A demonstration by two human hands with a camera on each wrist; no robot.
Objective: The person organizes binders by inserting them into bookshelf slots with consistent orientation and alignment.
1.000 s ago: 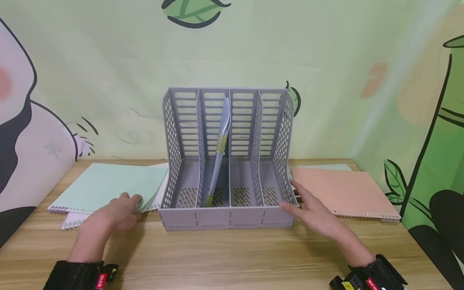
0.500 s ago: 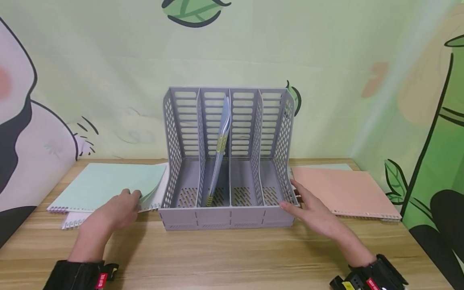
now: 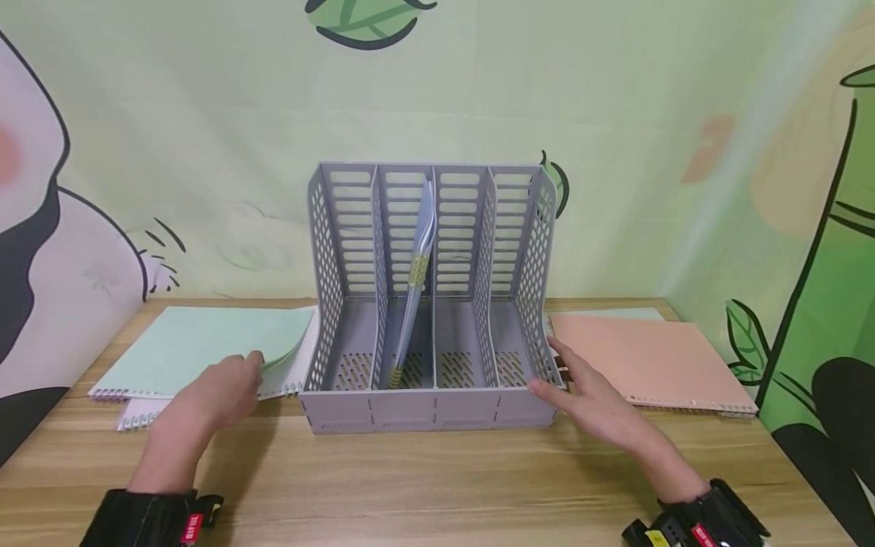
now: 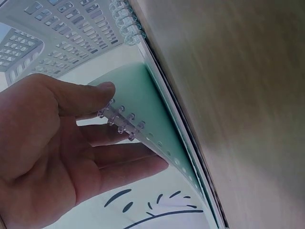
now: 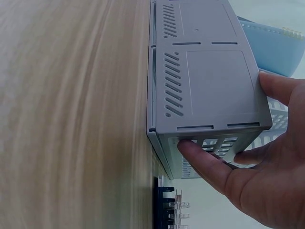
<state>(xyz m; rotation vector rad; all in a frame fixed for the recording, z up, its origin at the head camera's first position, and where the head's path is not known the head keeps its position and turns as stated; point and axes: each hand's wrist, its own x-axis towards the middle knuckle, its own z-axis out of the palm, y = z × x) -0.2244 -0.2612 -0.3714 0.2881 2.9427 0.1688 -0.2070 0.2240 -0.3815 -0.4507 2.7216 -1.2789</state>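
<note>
My left hand (image 3: 222, 389) pinches the near right corner of a mint-green spiral notebook (image 3: 205, 342), thumb on one side of the wire-bound edge and fingers on the other. In the left wrist view, that notebook's cover (image 4: 138, 95) bends upward at the spiral. Beneath it lies a white spiral notebook (image 3: 140, 414). A grey four-slot file organizer (image 3: 403, 414) stands in the middle of the table. My right hand (image 3: 591, 391) holds its near right corner, with the thumb at the front rim and fingers against the perforated side wall. A blue spiral notebook (image 3: 410, 319) leans in the second slot from the left.
To the right of the organizer lies a peach spiral notebook (image 3: 649, 361), partly over another pale green one (image 3: 636, 313). The wooden table (image 3: 437, 486) ends at a printed cloth backdrop (image 3: 478, 91) behind and on the sides.
My left hand has risen slightly, and the green notebook's right corner curls up more in its fingers. The right hand and the organizer stay put.
</note>
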